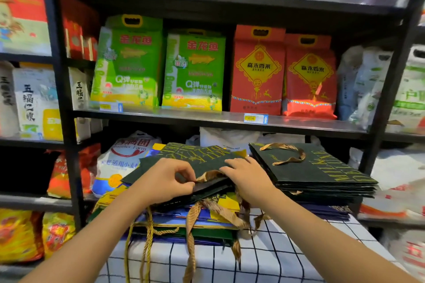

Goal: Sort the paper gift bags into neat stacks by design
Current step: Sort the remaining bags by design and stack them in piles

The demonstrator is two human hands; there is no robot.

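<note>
On the checked counter (287,257), a mixed pile (184,220) of paper gift bags lies just left of a neat stack of dark green bags (322,174), the landmark here. The left hand (165,181) pinches the open edge of the pile's top dark green bag (184,161), apparently to separate it. The right hand (248,177) presses flat on it with straight fingers, steadying it, probably for moving to the stack.
</note>
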